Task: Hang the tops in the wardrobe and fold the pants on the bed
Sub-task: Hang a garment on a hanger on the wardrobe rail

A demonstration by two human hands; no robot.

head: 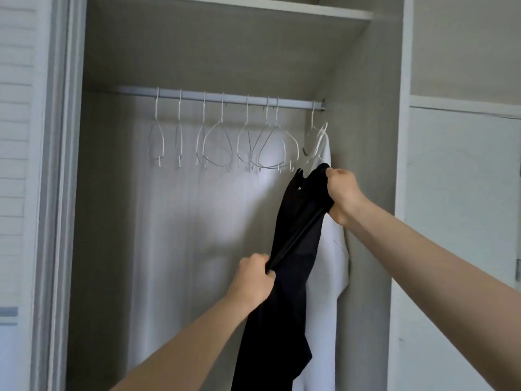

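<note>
Inside an open wardrobe [369, 153], 2 hands stretch 1 black top [284, 292] taut in front of the rail [225, 97]: the right hand [342, 190] grips its upper edge in a fist, while the left hand [252, 280] clenches a bunched fold lower down. 1 white top [328, 277] hangs at the rail's far right, just behind the black one, beside 7 bare white wire hangers [222, 145].
</note>
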